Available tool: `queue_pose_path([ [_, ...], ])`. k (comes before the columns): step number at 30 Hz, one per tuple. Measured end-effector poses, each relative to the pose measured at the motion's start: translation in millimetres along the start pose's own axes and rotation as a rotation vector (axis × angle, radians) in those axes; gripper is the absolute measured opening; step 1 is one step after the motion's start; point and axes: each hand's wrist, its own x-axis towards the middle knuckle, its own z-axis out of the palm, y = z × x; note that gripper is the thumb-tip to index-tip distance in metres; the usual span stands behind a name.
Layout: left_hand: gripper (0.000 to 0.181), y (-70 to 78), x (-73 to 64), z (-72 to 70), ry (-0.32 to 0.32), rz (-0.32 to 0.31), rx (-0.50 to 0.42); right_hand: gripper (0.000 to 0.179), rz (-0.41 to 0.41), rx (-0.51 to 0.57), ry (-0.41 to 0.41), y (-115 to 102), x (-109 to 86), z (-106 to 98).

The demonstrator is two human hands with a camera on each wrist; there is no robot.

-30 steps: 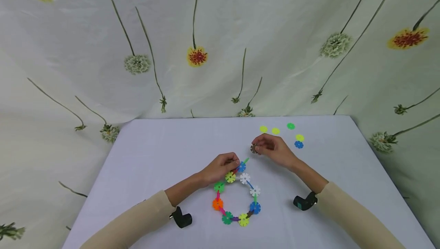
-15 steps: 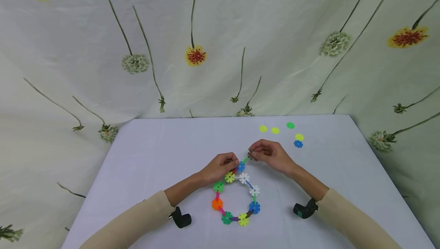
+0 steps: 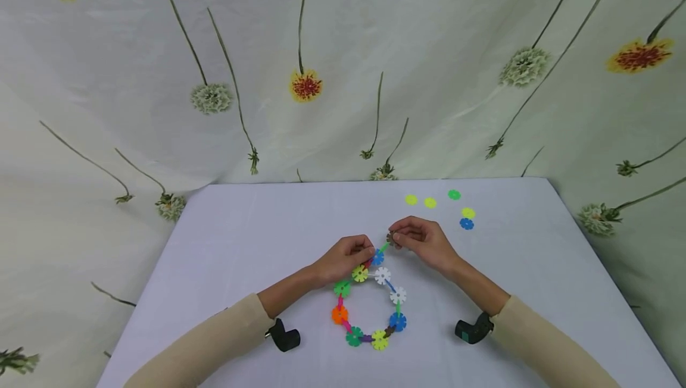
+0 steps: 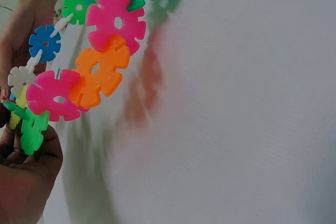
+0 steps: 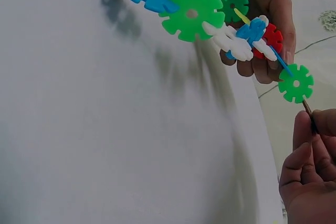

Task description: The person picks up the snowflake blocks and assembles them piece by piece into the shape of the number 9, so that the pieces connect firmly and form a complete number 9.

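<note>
A ring of colourful notched interlocking discs [image 3: 340, 315] is held up in front of me, with a short tail of discs at its top. My left hand [image 3: 343, 260] pinches it at the top, by the red disc [image 5: 272, 40] beside a blue disc [image 3: 377, 257]. Beyond that blue disc, a green disc [image 5: 296, 83] forms the tail's end. My right hand [image 3: 427, 245] pinches a brown disc [image 3: 392, 238] between thumb and fingers. In the right wrist view the brown disc is edge-on, its edge meeting the green disc's rim. Fingers hide part of both held discs.
Loose discs lie toward the back right of the white table [image 3: 257, 227]: two yellow ones [image 3: 411, 199], a green one [image 3: 454, 194], and another yellow one [image 3: 468, 213] beside a blue one [image 3: 467, 224]. A flower-printed cloth [image 3: 343, 132] hangs behind the table.
My right hand has moved down and left, bringing the brown disc from apart to the green disc at the tail's end. My left hand stays almost still on the ring.
</note>
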Motion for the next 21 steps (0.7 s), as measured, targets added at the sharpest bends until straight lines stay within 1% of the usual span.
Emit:
queue_pose_path([
  [4, 0.024, 0.5, 0.3, 1.3, 0.002, 0.001, -0.008, 0.024, -0.005, 0.026, -0.010, 2.0, -1.4, 1.5],
  [7, 0.023, 1.6, -0.3, 3.1, 0.015, 0.011, -0.003, 0.024, -0.009, 0.039, -0.006, 3.4, -2.5, 2.9],
  [16, 0.021, -0.7, 1.5, 9.7, 0.092, 0.064, 0.054, 0.026, 0.037, 0.112, 0.052, 9.4, -5.0, 9.3],
  [18, 0.021, -0.8, 2.7, 10.4, 0.097, 0.068, 0.066, 0.026, 0.042, 0.121, 0.058, 11.0, -5.5, 10.1],
  [21, 0.020, -1.1, 3.4, 10.0, 0.085, 0.058, 0.074, 0.025, 0.035, 0.124, 0.043, 12.1, -6.3, 9.7],
])
